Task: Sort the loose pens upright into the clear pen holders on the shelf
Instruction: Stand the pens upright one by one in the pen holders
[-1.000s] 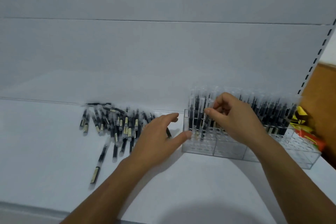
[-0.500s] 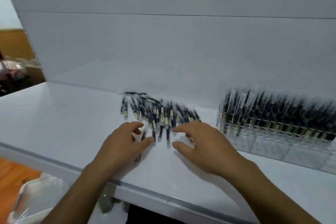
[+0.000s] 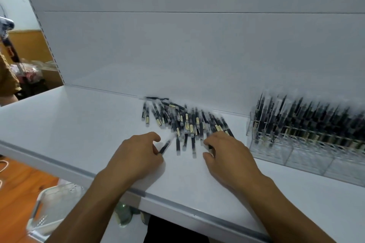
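A heap of loose black pens (image 3: 183,122) with clear caps lies on the white shelf (image 3: 88,130) near the back panel. My left hand (image 3: 138,154) is at the heap's near left edge and pinches one black pen (image 3: 165,147) between thumb and fingers. At the heap's near right edge, my right hand (image 3: 227,156) has its fingers curled over a pen whose tip shows under them. The clear pen holder (image 3: 296,156) stands at the right, its back rows filled with several upright pens and its front cells bare.
The shelf's front edge (image 3: 98,175) runs diagonally under my forearms. Below it at the left are a wooden floor and a clear plastic container (image 3: 53,207). Part of another person (image 3: 7,83) shows at the far left edge.
My right hand left the pen holder and came down to the loose heap. My left hand closed its fingers on one pen at the heap's edge. The view swung left.
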Available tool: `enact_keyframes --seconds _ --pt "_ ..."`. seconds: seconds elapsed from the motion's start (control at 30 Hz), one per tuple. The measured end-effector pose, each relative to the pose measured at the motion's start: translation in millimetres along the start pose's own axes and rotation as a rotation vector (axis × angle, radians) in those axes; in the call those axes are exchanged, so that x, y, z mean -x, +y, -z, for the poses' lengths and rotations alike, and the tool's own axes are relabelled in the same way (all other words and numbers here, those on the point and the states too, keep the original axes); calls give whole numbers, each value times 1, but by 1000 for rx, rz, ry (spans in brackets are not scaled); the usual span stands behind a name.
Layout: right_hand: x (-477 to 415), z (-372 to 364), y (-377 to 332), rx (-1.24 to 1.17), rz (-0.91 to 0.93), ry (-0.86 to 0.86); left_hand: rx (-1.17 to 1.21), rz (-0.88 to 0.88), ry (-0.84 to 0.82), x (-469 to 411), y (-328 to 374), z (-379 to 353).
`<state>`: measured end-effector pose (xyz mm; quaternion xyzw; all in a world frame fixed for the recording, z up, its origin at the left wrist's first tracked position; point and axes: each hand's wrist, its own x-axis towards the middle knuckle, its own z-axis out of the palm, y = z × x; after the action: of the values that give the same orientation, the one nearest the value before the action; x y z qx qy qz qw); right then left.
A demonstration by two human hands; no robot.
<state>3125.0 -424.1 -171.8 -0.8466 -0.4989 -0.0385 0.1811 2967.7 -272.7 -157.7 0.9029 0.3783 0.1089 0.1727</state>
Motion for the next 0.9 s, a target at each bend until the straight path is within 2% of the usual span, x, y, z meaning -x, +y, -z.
enact_keyframes --seconds 0.17,0.33,0.5,0.57,0.8,0.9 --pt "2 4 -3 -40 -75 -37 22 51 -64 2 -4 9" --pt "1 4 1 -271 -150 -77 111 53 -115 4 -5 19" --pt "1 4 -3 -456 -148 -13 490 100 42 -19 -6 15" --pt "1 4 -4 -504 -137 21 536 121 92 -40 -5 9" --pt "2 1 -5 -559 -118 52 337 159 94 -97 0 -2" --pt "1 3 -4 -697 -151 32 198 136 47 -110 4 -8"
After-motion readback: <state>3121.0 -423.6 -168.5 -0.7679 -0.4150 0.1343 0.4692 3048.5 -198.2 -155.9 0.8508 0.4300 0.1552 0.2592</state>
